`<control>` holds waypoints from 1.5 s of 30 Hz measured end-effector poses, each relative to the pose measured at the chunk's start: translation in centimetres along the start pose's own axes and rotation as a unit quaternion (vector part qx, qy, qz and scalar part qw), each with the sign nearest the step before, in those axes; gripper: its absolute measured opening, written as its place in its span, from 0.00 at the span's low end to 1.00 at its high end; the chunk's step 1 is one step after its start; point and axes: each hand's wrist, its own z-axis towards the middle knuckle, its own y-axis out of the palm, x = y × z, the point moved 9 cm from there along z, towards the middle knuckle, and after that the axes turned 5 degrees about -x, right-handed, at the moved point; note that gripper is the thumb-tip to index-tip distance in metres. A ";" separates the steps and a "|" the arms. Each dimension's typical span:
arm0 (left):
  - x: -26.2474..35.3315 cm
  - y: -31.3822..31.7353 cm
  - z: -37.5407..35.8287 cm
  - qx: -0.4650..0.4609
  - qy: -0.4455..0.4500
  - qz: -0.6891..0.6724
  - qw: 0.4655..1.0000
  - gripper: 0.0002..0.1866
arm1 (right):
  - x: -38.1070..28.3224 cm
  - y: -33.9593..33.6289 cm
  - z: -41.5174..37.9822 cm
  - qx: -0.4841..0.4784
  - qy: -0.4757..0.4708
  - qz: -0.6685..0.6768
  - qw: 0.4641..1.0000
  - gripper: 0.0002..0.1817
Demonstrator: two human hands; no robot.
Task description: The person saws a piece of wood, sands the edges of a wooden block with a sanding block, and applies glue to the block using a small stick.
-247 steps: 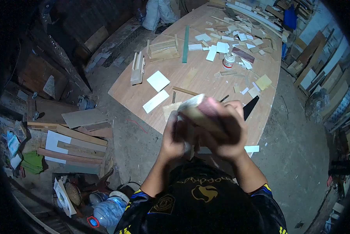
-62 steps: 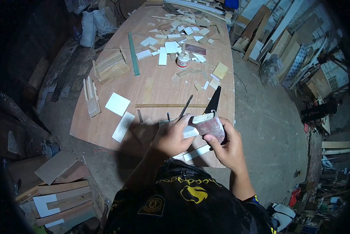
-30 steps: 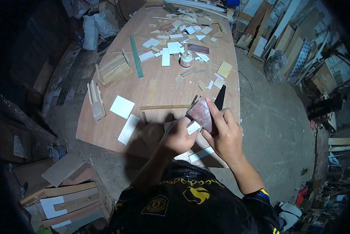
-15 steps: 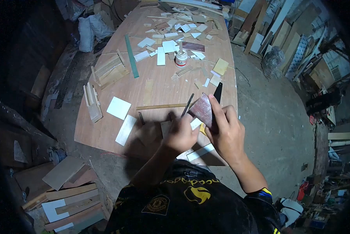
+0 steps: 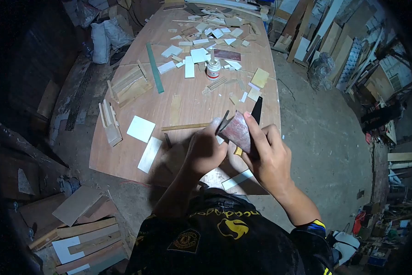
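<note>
In front of my chest, my right hand (image 5: pixel 271 158) grips a reddish, dust-whitened sheet of sandpaper (image 5: pixel 237 132), its thumb and fingers pinching the right side. The sheet is bent. My left hand (image 5: pixel 207 149) is closed just left of it, around a thin dark strip (image 5: pixel 224 120) whose tip sticks up against the sandpaper's left edge. Most of the strip is hidden by the fingers. Behind the right hand lies a handsaw with a black blade (image 5: pixel 257 110) and a yellow handle (image 5: pixel 238 151), partly covered.
A long wooden stick (image 5: pixel 185 126) and white boards (image 5: pixel 141 129) lie on the table (image 5: pixel 123 156). Two small wooden assemblies (image 5: pixel 130 85) stand at the left. Farther back are a glue jar (image 5: pixel 213 70), a green strip (image 5: pixel 154 68) and several offcuts. Planks lean at the right.
My left hand has shifted slightly left and up, and the dark strip now meets the sandpaper. The sheet has turned and bends more. My right hand has barely moved.
</note>
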 end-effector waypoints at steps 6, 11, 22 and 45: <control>-0.6 4.1 -1.3 -0.081 0.028 -0.040 0.996 0.17 | 2.9 -1.1 1.4 0.058 0.052 -0.005 0.997 0.46; -0.7 -0.5 -1.9 0.082 0.098 -0.018 0.992 0.19 | 4.6 -2.9 0.4 0.065 0.078 0.152 0.983 0.46; 3.3 -1.6 -1.2 0.007 0.165 -0.048 0.985 0.31 | 6.7 1.0 -1.2 0.079 0.147 0.334 0.928 0.50; 3.4 0.4 -1.7 -0.049 0.143 -0.108 0.983 0.27 | 5.8 -0.5 -2.1 0.044 0.061 0.338 0.938 0.34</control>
